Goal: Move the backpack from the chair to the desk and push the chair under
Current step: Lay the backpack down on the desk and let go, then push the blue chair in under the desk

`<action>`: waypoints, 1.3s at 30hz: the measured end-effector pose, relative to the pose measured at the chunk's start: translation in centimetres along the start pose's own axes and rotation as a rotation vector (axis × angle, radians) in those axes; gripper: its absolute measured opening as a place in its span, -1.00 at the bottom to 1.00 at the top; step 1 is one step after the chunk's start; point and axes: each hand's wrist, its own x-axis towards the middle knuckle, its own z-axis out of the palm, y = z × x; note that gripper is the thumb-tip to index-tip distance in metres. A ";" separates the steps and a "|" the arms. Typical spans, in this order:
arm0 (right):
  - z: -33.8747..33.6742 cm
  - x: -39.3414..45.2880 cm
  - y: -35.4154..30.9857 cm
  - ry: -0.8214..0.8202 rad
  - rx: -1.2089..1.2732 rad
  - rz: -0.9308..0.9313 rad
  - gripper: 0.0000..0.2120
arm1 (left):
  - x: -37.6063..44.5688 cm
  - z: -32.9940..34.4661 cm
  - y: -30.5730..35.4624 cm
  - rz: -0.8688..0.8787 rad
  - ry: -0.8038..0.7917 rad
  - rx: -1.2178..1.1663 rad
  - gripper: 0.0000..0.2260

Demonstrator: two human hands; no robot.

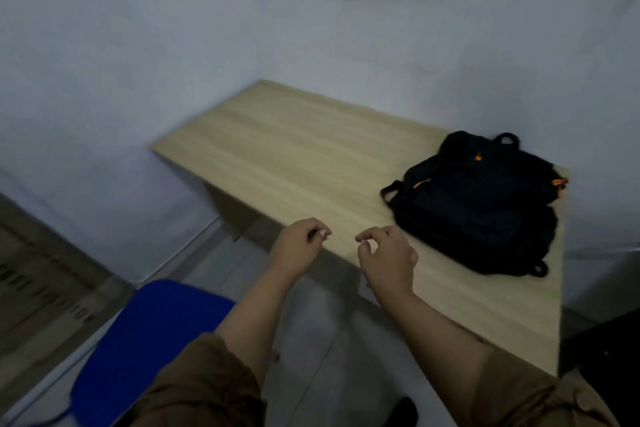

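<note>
Backpack [474, 204]: on desk [294, 156]. Your left hand [298, 246] and right hand [386, 260]: loosely curled, empty. Chair [145, 350]: unpushed; an off-centre shove risks striking the desk leg.

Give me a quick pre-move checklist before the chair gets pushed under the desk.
1. Backpack resting on the desk: ok.
2. Left hand empty: ok.
3. Right hand empty: ok.
4. Hands on the blue chair: not ok, neither touches it.
5. Chair tucked under the desk: not ok, its seat sits out to the left.
6. Floor under the desk free of obstacles: cannot tell, mostly hidden.
</note>
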 end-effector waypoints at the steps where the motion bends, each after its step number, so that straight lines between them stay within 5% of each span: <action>1: 1.1 -1.7 -1.1 -0.034 0.005 -0.023 -0.83 | -1.9 -1.6 -1.2 -0.019 0.022 0.003 -0.84; 6: 6.1 -8.9 -6.0 -0.200 -0.003 -0.152 -0.85 | -9.9 -8.6 -5.8 -0.165 0.095 -0.036 -0.83; 17: 13.5 -21.3 -15.3 -0.591 0.068 -0.524 -0.88 | -25.5 -18.9 -10.9 -0.481 0.557 -0.032 -0.82; 27: 17.4 -32.6 -21.2 -0.848 0.091 -0.802 -0.83 | -37.0 -26.2 -15.7 -0.579 0.816 0.119 -0.81; 33: 21.0 -38.9 -24.4 -0.901 0.000 -0.873 -0.67 | -42.8 -30.4 -21.3 -0.586 0.824 0.200 -0.82; 39: 24.7 -43.5 -25.7 -0.770 -0.343 -1.079 -0.36 | -45.3 -32.4 -26.9 -0.566 0.517 0.167 -0.56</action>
